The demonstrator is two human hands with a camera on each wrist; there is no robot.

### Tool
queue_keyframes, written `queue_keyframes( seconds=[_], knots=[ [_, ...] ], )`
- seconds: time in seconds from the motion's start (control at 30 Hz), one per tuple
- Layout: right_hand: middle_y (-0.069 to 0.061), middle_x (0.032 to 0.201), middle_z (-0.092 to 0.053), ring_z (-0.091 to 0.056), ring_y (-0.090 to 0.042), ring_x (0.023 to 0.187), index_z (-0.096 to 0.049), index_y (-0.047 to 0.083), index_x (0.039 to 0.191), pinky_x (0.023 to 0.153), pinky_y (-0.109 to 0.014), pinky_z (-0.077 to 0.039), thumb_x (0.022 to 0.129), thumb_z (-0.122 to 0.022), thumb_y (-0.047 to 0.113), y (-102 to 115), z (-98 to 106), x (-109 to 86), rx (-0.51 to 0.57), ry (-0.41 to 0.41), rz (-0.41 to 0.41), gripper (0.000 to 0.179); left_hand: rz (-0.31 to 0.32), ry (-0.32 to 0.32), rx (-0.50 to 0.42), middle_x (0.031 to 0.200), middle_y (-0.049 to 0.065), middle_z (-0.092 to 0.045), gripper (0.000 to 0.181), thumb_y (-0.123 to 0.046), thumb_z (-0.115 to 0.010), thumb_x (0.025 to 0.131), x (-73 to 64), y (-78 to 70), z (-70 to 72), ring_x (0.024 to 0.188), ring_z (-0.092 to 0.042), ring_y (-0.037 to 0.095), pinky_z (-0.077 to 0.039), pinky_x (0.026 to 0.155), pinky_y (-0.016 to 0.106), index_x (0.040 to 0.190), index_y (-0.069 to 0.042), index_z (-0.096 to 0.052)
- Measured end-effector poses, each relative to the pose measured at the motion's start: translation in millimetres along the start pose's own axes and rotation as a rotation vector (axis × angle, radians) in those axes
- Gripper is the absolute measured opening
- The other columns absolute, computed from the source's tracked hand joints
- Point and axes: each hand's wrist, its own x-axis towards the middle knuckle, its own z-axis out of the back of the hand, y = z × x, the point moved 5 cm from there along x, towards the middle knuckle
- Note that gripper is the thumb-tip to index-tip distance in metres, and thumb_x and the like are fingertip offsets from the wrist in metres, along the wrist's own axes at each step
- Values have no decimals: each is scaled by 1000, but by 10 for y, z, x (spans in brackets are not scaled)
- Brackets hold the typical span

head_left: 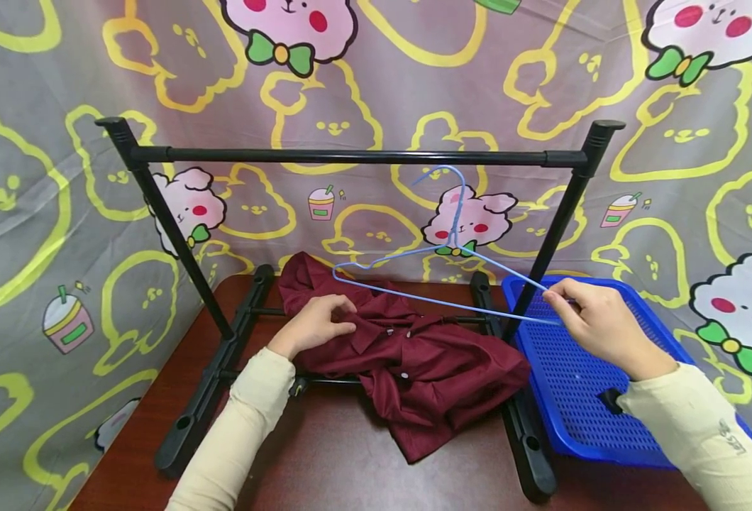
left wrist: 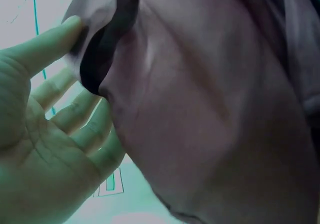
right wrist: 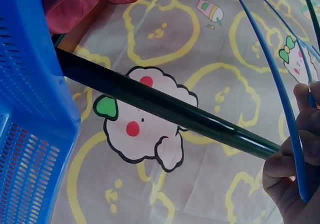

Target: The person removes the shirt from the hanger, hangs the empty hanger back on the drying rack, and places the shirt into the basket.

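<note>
A dark red shirt (head_left: 452, 362) with buttons and a collar lies crumpled over the lower bars of a black garment rack (head_left: 357, 156). My left hand (head_left: 315, 323) is over the shirt's left part, thumb and fingers apart. In the left wrist view, its palm (left wrist: 50, 144) faces the cloth (left wrist: 200, 108), the thumb tip at a fold; whether it touches is unclear. My right hand (head_left: 596, 323) pinches one end of a blue wire hanger (head_left: 457, 220), which is held above the shirt, hook up. The right wrist view shows fingers (right wrist: 280, 171) curled round the hanger wire (right wrist: 272, 63).
A blue perforated basket (head_left: 542, 397) stands at the right, beside the rack's foot (head_left: 532, 447) and below my right forearm. Everything stands on a brown table (head_left: 325, 454). A cartoon-printed curtain (head_left: 389, 106) hangs behind and at both sides.
</note>
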Motion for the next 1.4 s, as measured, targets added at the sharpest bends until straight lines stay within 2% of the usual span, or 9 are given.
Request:
queue_keyframes(
  seconds=[0.23,0.37,0.53,0.77,0.97,1.07,1.2,1.27,1.4],
  knots=[
    [12,58,-34,-31,-3,48,-58,14,77,45,-18,-26,86,-67,6,28,-34,51,9,-6,15,15,-26,76,51,93,2,-64,22,-15,-75,81,9,-49,-148,90,-60,17,-46,82,35,99,-8,-65],
    [12,58,-35,-32,-3,50,-59,15,77,46,-20,-27,86,-67,6,61,-49,78,7,-11,26,15,-46,58,78,93,4,-64,20,-16,-72,84,11,-93,-133,90,-60,18,-46,82,34,99,-6,-64],
    [13,58,-35,-33,-3,50,-58,16,76,47,-20,-27,85,-68,6,84,-55,90,12,-30,47,16,-105,-90,61,90,1,-65,12,-15,-67,87,39,-276,72,85,-61,14,-47,78,33,95,-6,-67],
    [12,58,-35,-33,-4,49,-60,14,77,46,-19,-27,85,-67,3,102,-87,99,25,-21,46,15,-266,-354,28,85,0,-65,6,-11,-63,90,66,-599,421,77,-56,12,-46,70,32,87,-9,-68],
    [12,58,-35,-33,-4,49,-61,15,78,46,-19,-27,85,-68,4,170,-93,137,39,-27,49,15,-290,-495,10,97,5,-64,10,-8,-58,92,145,-689,566,92,-58,17,-46,75,33,95,-5,-67],
    [12,58,-35,-33,-4,49,-60,15,78,46,-19,-26,84,-68,4,214,-92,167,45,-36,48,15,-256,-486,3,111,9,-60,19,-11,-56,94,205,-706,591,105,-54,22,-43,85,38,110,-4,-64],
    [13,58,-35,-33,-3,50,-60,15,79,46,-19,-25,85,-68,6,276,-101,205,54,-48,48,14,-230,-414,15,125,13,-55,33,-15,-52,97,278,-738,589,111,-51,26,-40,92,41,128,-3,-55],
    [13,58,-35,-32,-3,50,-61,15,79,46,-19,-25,85,-68,6,314,-103,230,62,-53,51,13,-244,-398,21,123,14,-56,33,-13,-50,97,301,-765,600,109,-52,27,-39,92,42,127,-1,-55],
    [12,58,-35,-31,-4,49,-61,14,79,45,-19,-24,85,-68,4,389,-106,287,79,-65,55,13,-280,-418,30,111,15,-62,25,-7,-51,96,338,-805,639,99,-57,26,-41,89,41,118,1,-61]
  ],
)
